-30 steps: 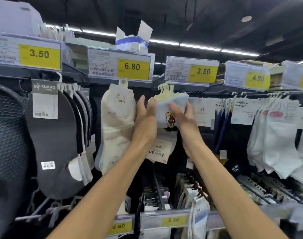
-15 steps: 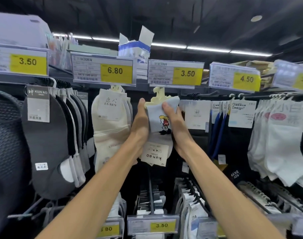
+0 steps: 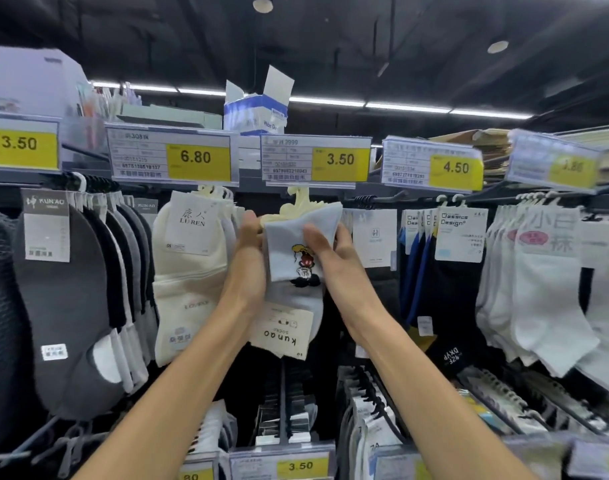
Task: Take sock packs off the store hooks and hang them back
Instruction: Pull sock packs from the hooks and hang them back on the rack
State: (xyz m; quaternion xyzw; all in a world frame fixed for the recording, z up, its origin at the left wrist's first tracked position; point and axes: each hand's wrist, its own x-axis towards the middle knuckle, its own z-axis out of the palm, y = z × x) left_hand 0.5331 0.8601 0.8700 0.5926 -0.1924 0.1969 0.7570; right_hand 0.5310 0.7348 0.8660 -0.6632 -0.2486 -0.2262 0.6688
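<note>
Sock pack (image 3: 298, 258), white with a cartoon figure, was held up at the top rail of the store rack, just under the 3.50 price tag (image 3: 315, 160). The left hand (image 3: 249, 258) pressed its fingers flat against the pack's left side while the right hand (image 3: 334, 251) closed thumb and fingers on its upper right edge, apparently steadying it so the cream plastic hanger (image 3: 298, 204) could meet the hook, itself hidden behind the tag. Cream socks (image 3: 189, 271) hung just beside.
</note>
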